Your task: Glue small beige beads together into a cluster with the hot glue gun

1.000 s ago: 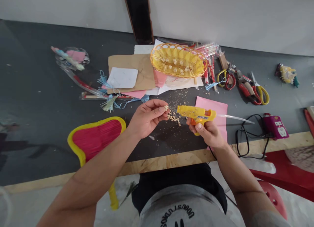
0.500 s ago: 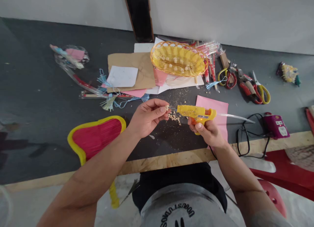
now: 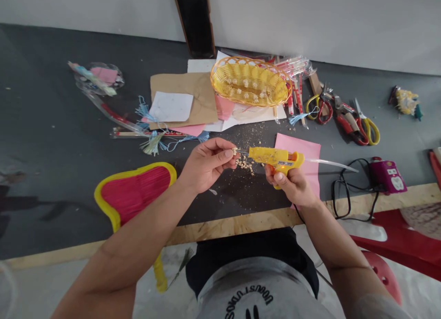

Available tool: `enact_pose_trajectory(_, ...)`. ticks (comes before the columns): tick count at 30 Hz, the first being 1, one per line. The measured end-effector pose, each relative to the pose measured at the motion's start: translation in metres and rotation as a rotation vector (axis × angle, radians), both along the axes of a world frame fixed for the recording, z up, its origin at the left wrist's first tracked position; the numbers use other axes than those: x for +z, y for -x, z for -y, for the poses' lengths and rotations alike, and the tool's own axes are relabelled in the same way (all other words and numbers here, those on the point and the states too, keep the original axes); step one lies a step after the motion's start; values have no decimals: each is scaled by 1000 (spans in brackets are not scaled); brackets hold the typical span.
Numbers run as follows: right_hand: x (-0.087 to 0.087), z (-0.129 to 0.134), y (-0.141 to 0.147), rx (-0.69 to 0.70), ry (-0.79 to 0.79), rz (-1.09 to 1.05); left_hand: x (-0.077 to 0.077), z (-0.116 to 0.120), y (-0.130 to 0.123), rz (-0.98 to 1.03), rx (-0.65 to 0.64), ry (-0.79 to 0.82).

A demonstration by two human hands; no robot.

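Observation:
My right hand grips a yellow glue gun by its orange handle, with a clear glue stick sticking out of its back. The nozzle points left and meets a small pale bead-like piece that my left hand pinches between thumb and fingertips. Both hands hover just above the dark tabletop. Under the nozzle lies a little heap of pale crumbs. A pink paper sheet lies behind the gun.
A yellow woven basket with several pale pieces stands at the back on brown card and papers. Scissors and pliers lie at the right, a pink socket box with black cable further right. A red and yellow fan lies at the left front.

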State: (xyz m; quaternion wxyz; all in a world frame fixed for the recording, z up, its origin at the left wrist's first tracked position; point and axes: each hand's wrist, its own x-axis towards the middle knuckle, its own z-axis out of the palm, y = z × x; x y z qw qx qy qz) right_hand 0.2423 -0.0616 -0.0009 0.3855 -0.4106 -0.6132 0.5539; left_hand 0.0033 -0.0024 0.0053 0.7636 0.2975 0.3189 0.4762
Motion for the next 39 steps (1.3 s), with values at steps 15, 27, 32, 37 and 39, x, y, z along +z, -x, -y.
enact_pose_trajectory(15, -3, 0, 0, 12, 13, -22, 1, 0, 0, -16, -5, 0)
enact_pose_trajectory(27, -3, 1, 0, -22, 13, -16, -2, 1, 1, -22, -3, 0)
enact_pose_trajectory(32, 0, 0, 1, -20, 13, -6, -2, 1, 1, -45, 16, 15)
enact_pose_trajectory(37, 1, 1, 2, -44, 15, 19, -1, 1, 1, -77, 33, 11)
enact_pose_trajectory(39, 0, 1, 1, -43, 19, 24, -2, 1, 1, -80, 40, 17)
